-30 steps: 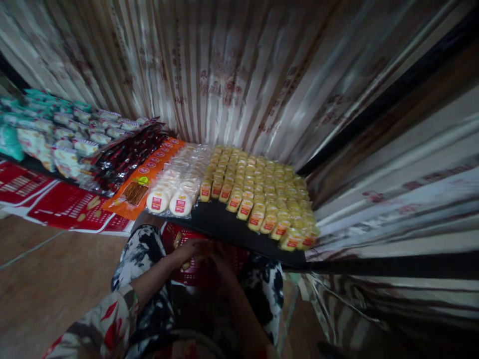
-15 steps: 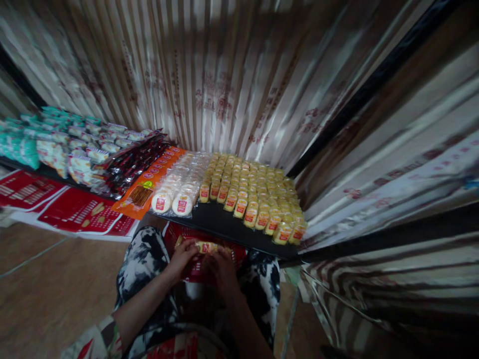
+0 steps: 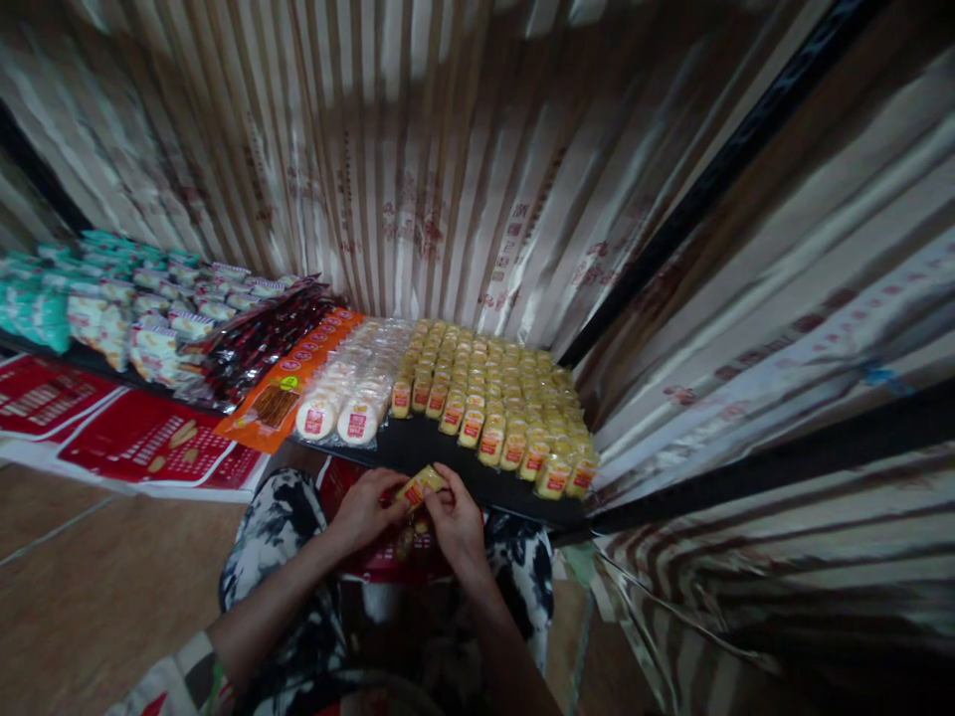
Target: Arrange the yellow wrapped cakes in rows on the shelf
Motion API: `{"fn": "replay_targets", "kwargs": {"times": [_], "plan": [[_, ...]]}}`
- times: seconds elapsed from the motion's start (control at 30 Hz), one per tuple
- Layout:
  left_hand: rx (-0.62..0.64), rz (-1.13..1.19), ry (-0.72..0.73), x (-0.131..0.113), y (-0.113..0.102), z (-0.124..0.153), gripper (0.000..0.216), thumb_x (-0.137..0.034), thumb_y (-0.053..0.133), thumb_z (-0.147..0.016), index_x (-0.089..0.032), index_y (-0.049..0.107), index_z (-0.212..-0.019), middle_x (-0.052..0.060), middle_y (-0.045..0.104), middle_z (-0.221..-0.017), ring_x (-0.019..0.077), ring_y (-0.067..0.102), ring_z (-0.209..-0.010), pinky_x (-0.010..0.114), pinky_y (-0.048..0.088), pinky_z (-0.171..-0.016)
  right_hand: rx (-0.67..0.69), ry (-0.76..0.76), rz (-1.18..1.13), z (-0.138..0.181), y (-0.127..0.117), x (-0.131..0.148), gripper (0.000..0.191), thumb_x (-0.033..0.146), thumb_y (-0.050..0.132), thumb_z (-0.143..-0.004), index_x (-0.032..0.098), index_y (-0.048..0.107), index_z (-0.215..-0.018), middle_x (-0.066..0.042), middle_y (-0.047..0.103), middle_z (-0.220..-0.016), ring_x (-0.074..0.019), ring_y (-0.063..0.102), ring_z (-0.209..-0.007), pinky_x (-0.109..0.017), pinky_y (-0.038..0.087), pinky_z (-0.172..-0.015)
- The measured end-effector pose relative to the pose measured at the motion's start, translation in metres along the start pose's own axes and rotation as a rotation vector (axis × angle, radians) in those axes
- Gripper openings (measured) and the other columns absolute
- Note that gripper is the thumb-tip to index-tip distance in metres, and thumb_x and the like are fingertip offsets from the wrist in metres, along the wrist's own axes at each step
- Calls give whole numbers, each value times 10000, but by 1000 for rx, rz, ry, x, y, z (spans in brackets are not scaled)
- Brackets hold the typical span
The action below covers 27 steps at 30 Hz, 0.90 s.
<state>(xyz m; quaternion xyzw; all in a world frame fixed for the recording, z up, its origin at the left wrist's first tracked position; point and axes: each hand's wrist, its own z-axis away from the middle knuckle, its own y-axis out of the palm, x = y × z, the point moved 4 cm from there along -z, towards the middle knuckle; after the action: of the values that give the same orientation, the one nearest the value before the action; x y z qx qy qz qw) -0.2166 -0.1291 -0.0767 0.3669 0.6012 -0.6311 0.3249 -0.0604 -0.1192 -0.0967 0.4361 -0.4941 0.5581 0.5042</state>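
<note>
The shelf (image 3: 429,449) leaves open room at its near edge; yellow packets (image 3: 492,398) crowd the far side, white packets (image 3: 356,383) the left, with curtain (image 3: 448,129) walling the back.

Packet (image 3: 418,487) lay between left hand (image 3: 365,512) and right hand (image 3: 457,522). From there, snack rows (image 3: 488,398) sat on shelf (image 3: 425,438) at one o'clock, crackers (image 3: 356,421) eleven, bags (image 3: 154,350) ten; curtain (image 3: 448,149) behind, twelve.

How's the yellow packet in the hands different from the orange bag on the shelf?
The yellow packet is small; the orange bag is much longer. The left hand and right hand hold the yellow packet, while the orange bag lies on the black shelf. The yellow packet has a red label; the orange bag shows brown sticks. Both are printed.
</note>
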Motion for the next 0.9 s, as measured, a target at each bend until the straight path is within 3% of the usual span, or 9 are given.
{"fn": "replay_targets", "kwargs": {"times": [0.13, 0.33, 0.53, 0.7, 0.9], "plan": [[-25, -41, 48, -11, -2, -16, 347, -309, 591, -728, -218, 625, -1060, 50, 645, -976, 194, 560, -901, 280, 416, -826, 50, -205, 179, -12, 0, 22, 372, 298, 584, -709, 229, 626, -1072, -13, 632, -833, -114, 545, -594, -241, 483, -585], [-201, -4, -41, 2, 3, -44, 316, -307, 529, -779, -163, 576, -1056, 49, 620, -920, 152, 546, -723, 269, 435, -720, 28, -306, 206, -29, 3, 30, 455, 323, 519, -788, 203, 524, -1227, -88, 567, -1123, -141, 591, -789, -247, 507, -650], [-381, -130, -112, -7, -2, -81, 325, -297, 509, -810, -125, 560, -1081, 103, 548, -1002, 190, 556, -850, 307, 443, -799, 61, -389, 366, -41, 19, 31, 401, 234, 411, -827, 200, 549, -1202, -91, 593, -1114, -166, 598, -852, -318, 492, -800], [-413, -234, -131, -19, 2, -100, 385, -271, 481, -837, -91, 523, -1175, 146, 521, -1057, 245, 524, -1010, 339, 422, -882, 36, -413, 396, -57, 28, 25, 475, 158, 389, -805, 179, 493, -1268, -99, 527, -1251, -188, 562, -1041, -345, 445, -931], [-471, -260, -100, -13, 8, -112, 388, -232, 464, -845, -98, 490, -1208, 167, 509, -1155, 260, 521, -1051, 382, 436, -889, -11, -492, 494, -74, 31, 13, 525, 100, 372, -777, 152, 469, -1290, -91, 512, -1285, -185, 469, -1182, -367, 364, -1031]]}}
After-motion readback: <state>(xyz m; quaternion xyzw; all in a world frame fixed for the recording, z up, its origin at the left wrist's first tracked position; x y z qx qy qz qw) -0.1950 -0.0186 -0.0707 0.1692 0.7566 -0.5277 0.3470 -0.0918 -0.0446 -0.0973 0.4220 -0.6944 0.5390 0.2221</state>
